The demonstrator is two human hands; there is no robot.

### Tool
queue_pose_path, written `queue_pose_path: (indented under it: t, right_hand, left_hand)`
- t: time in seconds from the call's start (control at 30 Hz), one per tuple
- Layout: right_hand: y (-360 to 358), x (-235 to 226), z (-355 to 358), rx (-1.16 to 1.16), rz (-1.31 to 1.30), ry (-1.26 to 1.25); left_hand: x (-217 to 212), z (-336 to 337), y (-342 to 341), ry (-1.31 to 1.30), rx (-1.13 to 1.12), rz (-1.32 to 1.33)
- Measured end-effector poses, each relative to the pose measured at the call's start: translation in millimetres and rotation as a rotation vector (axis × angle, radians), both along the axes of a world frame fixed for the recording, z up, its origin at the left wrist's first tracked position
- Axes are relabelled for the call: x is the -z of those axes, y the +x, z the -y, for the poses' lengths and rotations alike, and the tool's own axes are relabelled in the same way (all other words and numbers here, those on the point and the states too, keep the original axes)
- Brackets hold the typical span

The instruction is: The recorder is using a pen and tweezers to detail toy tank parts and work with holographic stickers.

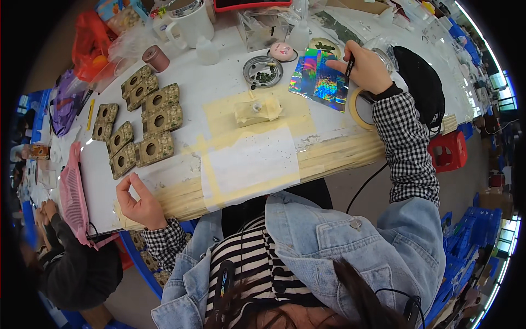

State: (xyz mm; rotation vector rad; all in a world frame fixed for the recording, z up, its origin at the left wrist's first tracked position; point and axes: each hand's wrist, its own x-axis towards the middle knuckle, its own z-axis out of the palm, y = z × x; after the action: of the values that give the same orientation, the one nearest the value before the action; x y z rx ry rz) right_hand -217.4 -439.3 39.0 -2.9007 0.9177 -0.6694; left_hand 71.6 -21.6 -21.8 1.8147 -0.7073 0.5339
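Note:
My right hand [370,70] is closed around a slim black pen-like tool [350,64], whose exact kind I cannot make out. Its fingers are over the shiny holographic sheets [319,79] at the back right. My left hand [140,204] is at the table's front left edge, its fingers loosely curled and slightly apart, with nothing visible in them. Just beyond it lie several camouflage-patterned pieces with round holes [150,149]. A tape-covered block [257,109] sits mid-table, behind a white sheet [252,164] dotted with tiny specks.
A round dish [263,71] holds small dark bits. A tape roll [360,108] lies by my right wrist, near a black cap-like item [421,82]. Farther back are a white mug [192,24], a thread spool [155,58] and bottles. Another person's sleeve [82,252] shows at left.

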Motion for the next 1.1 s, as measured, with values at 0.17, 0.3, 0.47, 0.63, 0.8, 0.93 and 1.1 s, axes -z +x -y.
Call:
queue_pose_path:
  t: [0.17, 0.3, 0.47, 0.63, 0.8, 0.93, 1.1]
  right_hand:
    - [16.8, 7.5, 1.8, -0.013, -0.080, -0.170]
    - [20.0, 9.0, 4.6, -0.050, -0.093, 0.018]
    - [22.7, 4.2, 4.8, -0.142, -0.091, 0.108]
    - [19.8, 3.0, 9.6, -0.183, -0.028, 0.184]
    - [1.2, -14.9, 10.5, -0.251, 0.186, 0.530]
    - [-14.8, -44.3, -17.8, -0.347, 0.386, 0.671]
    - [-23.9, -75.2, -92.4, -0.286, 0.601, 0.733]
  left_hand:
    - [-3.3, -1.9, -3.2, 0.005, -0.024, 0.003]
    - [-11.2, 2.8, -5.1, 0.089, 0.018, 0.107]
    - [-11.3, 1.1, -5.9, 0.081, 0.007, 0.087]
    - [-10.3, 1.1, -6.3, 0.083, 0.014, 0.093]
    - [-9.7, 2.3, -5.3, 0.067, 0.027, 0.091]
    - [-10.1, -1.1, -10.6, 0.028, 0.056, 0.045]
    - [-41.1, 1.5, -51.7, -0.205, 0.459, -0.229]
